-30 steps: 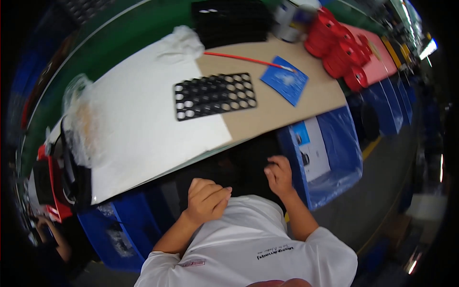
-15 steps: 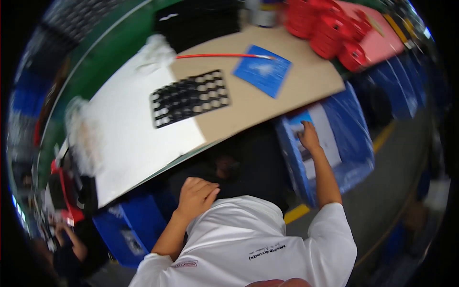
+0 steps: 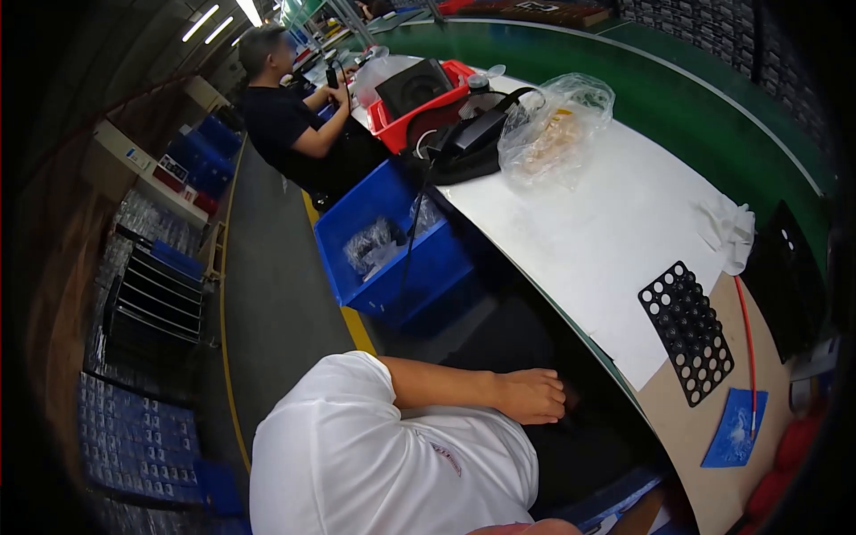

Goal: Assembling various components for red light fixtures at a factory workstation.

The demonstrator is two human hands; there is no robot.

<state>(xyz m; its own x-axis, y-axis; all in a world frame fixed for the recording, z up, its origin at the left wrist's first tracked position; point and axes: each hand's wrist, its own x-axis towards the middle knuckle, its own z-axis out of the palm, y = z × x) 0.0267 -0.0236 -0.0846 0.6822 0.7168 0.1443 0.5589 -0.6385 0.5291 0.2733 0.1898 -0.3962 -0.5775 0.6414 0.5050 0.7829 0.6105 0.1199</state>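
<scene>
My left hand [image 3: 530,397] lies over the dark clothing of my lap, below the table edge, its fingers slightly bent and nothing visible in it. My right hand is out of view; a bit of what looks like my right forearm [image 3: 640,515] shows at the lower edge beside a blue bin. On the table [image 3: 588,223] to the right lies a black tray [image 3: 687,332] with rows of round pieces, some white-topped and some dark. Near it are a red-handled thin brush [image 3: 747,343], a blue sheet [image 3: 736,430] with white smears and a crumpled white cloth [image 3: 727,234].
A clear plastic bag [image 3: 557,129] sits on the table's far part, beside a black strapped item [image 3: 473,134] and a red crate [image 3: 392,129]. A blue bin [image 3: 392,241] with plastic-wrapped items stands left of the table. Farther off, a co-worker [image 3: 290,116] holds a dark tool.
My view has swung left, bringing the co-worker and aisle into sight. The right hand, earlier in the blue bin at the right, has left the view. My left hand stays over my lap.
</scene>
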